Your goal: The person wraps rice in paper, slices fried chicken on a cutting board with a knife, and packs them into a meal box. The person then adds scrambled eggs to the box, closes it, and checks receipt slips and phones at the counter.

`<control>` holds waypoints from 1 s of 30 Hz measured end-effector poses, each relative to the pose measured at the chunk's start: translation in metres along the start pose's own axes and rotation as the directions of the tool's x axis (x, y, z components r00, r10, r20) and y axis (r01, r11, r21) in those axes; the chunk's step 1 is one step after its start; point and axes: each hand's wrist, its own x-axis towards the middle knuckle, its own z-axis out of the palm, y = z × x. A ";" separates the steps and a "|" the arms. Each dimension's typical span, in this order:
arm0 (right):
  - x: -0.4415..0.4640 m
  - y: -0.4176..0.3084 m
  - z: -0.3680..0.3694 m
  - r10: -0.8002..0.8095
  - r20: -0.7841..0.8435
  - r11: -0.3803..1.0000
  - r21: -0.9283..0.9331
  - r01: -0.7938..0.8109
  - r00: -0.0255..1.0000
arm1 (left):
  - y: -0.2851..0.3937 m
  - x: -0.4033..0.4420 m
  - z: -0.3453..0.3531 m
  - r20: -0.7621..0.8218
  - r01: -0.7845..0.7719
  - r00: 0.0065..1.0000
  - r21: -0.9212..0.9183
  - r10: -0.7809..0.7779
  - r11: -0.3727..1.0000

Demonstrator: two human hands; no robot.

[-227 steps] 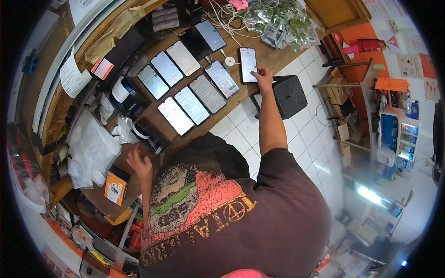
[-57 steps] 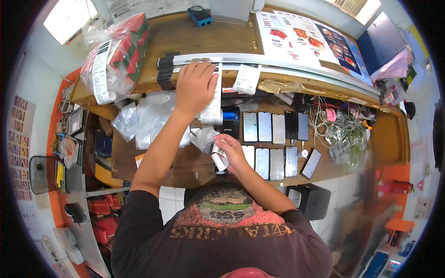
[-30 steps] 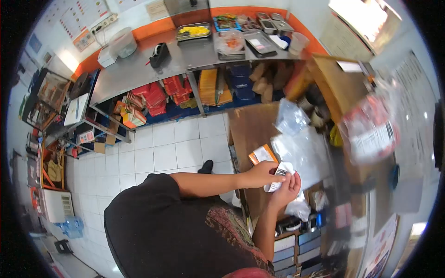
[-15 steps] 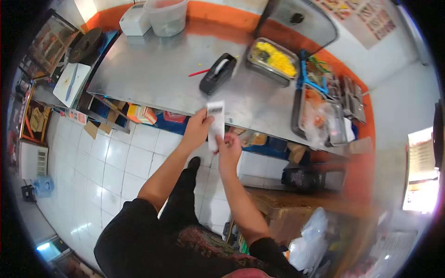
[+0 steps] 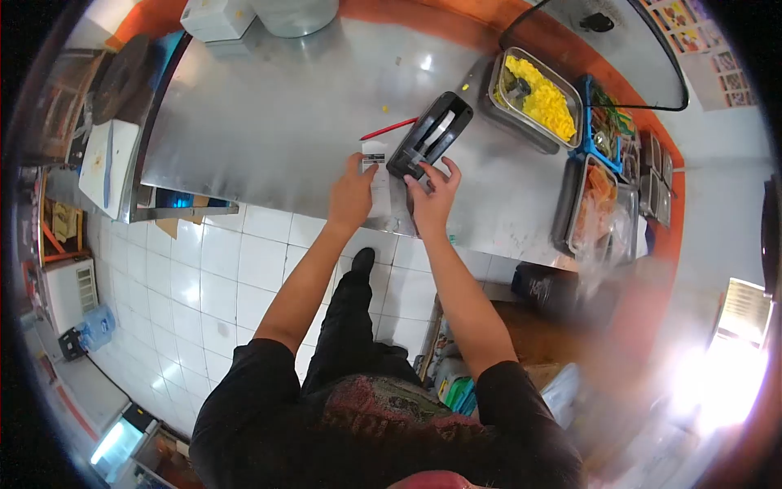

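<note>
On the front part of the steel counter lies a white paper slip (image 5: pixel 380 191) with dark print near its top. My left hand (image 5: pixel 355 191) pinches the slip's upper left edge between thumb and fingers. Just right of the slip, my right hand (image 5: pixel 434 194) has its thumb and fingertips at the near end of a black tape dispenser (image 5: pixel 432 134). Whether tape is between those fingertips is too small to tell. A white roll sits inside the dispenser. A red pen (image 5: pixel 388 129) lies to its left, behind the slip.
The steel counter (image 5: pixel 269 106) carries a tray of yellow food (image 5: pixel 542 99), a blue basket (image 5: pixel 601 122) and a container of orange food (image 5: pixel 595 204) at right. A white box (image 5: pixel 217 19) stands back left. White floor tiles (image 5: pixel 261 244) and a wooden desk (image 5: pixel 521 334) lie nearer.
The view has moved closer to the steel counter. The slip, held by both hands half a second ago, now rests on the counter under my left hand. My right hand has moved to the tape dispenser.
</note>
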 end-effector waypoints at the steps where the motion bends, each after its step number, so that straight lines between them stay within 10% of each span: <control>1: 0.005 0.001 -0.001 -0.048 0.027 0.999 0.010 0.048 0.998 | -0.001 0.002 -0.001 0.011 -0.009 1.000 -0.001 0.009 1.000; 3: 0.008 0.003 0.001 0.053 0.022 0.992 0.113 -0.055 0.998 | -0.003 0.000 -0.004 -0.033 -0.248 0.967 0.128 0.254 0.960; 17: -0.005 -0.006 -0.010 0.123 0.044 0.991 0.046 -0.125 0.991 | -0.014 0.012 -0.024 0.169 -0.234 0.955 -0.065 0.242 0.970; 30: -0.411 -0.002 -0.272 0.634 -0.279 0.772 0.173 -0.612 0.721 | 0.074 -0.128 -0.016 -0.349 -0.369 0.903 -0.329 0.251 0.869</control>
